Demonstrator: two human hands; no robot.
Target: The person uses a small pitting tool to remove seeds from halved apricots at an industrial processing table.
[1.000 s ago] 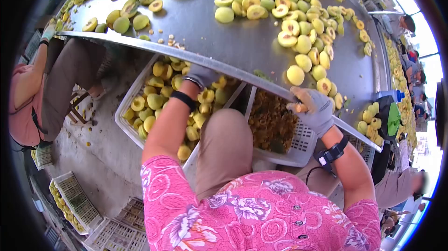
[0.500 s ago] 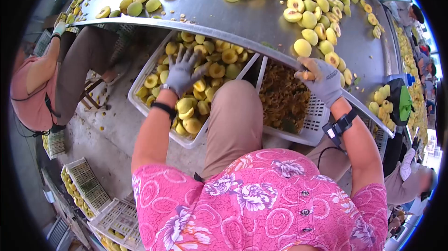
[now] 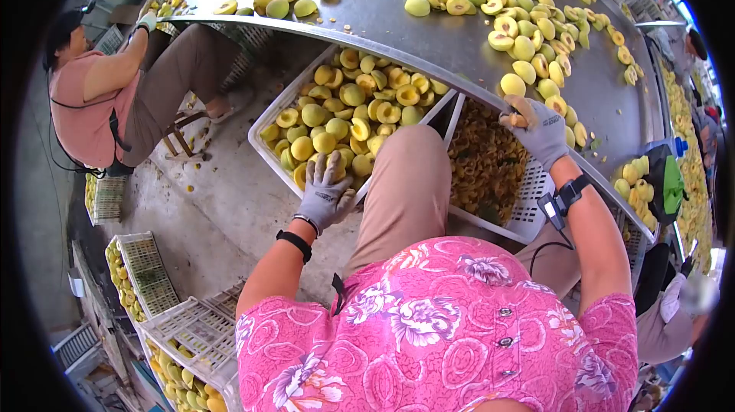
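Observation:
My left hand (image 3: pixel 328 191), in a grey glove, lies with its fingers apart on the near edge of a white crate (image 3: pixel 264 153), touching the fruit there. Yellow-green stone fruit (image 3: pixel 314 115), many pieces halved, fills this crate. My right hand (image 3: pixel 538 130), also gloved, is at the rim of the metal table (image 3: pixel 367 43). Its fingers are curled, with brownish tips, and whatever they hold is hidden. Below it stands a second white crate (image 3: pixel 528 209) with brown pits or scraps (image 3: pixel 482 159). Halved fruit (image 3: pixel 528 48) lies on the table just beyond my right hand.
A person in a pink top (image 3: pixel 96 106) sits at the table on the left. Stacked crates (image 3: pixel 191 335) of fruit stand on the floor at lower left. A green and black bag (image 3: pixel 668 182) hangs at the right table edge, beside more fruit (image 3: pixel 634 186).
My left hand has drawn back toward me, from the middle of the fruit to the crate's near edge. My right hand stays at the table rim. The view has shifted left.

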